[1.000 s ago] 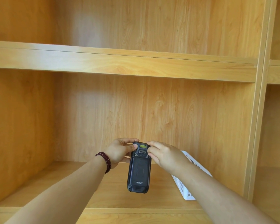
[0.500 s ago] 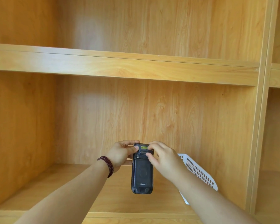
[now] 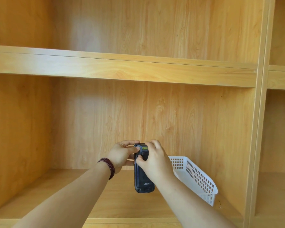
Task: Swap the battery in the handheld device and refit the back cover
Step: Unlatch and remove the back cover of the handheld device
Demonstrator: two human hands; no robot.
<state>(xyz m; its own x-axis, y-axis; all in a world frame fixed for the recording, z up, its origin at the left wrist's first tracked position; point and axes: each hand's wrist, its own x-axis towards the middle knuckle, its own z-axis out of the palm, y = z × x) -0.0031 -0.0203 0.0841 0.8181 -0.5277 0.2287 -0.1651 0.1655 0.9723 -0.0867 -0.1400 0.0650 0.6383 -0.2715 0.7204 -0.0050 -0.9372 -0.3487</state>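
Handheld device (image 3: 143, 176): back cover (image 3: 142, 176) outward, held upright above the shelf (image 3: 59, 193), just left of the white basket (image 3: 196, 176). Left hand (image 3: 122, 155) clamped round its upper edge, likely as a brace; right hand (image 3: 155, 160) pinching near the top latch, seemingly to work the cover.

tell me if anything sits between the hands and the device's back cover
Nothing visible does. Both hands already grip the device at its top end: the left hand from the left, the right hand over the back cover. The white basket lies behind the right arm, out of the way.
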